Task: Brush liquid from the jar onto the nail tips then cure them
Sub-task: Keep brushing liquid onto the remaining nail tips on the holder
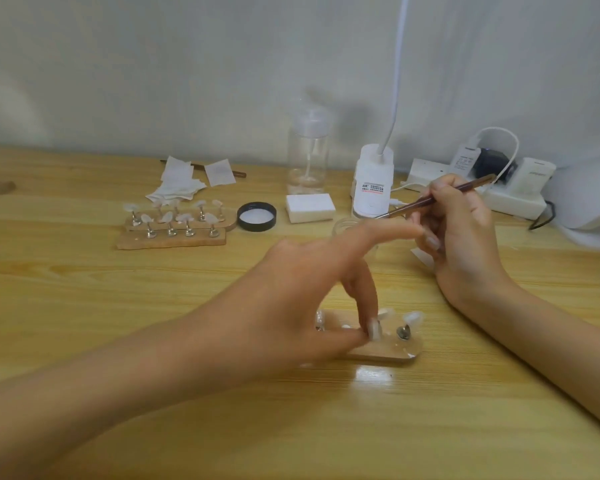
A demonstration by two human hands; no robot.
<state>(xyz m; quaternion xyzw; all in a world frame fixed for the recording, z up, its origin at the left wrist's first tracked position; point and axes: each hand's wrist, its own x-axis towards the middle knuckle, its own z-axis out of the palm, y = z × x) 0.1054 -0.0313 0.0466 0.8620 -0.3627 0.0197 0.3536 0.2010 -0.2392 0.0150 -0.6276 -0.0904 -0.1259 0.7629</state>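
My left hand (309, 289) reaches over a wooden holder (388, 351) near the table's front. Its thumb and middle finger pinch a small stand with a nail tip on that holder, while the index finger points outward. Another nail tip (413, 318) stands on a metal peg at the holder's right end. My right hand (465, 244) grips a brown brush (433, 199), with the bristle end pointing left over a small clear jar (343, 227). My left index finger hides most of the jar.
Two more wooden holders with several nail tips (174, 225) lie at the back left, beside a black lid (256, 216). Behind are wipes (181, 181), a clear pump bottle (307, 154), a white block (310, 207), a white lamp base (373, 181) and a power strip (482, 188).
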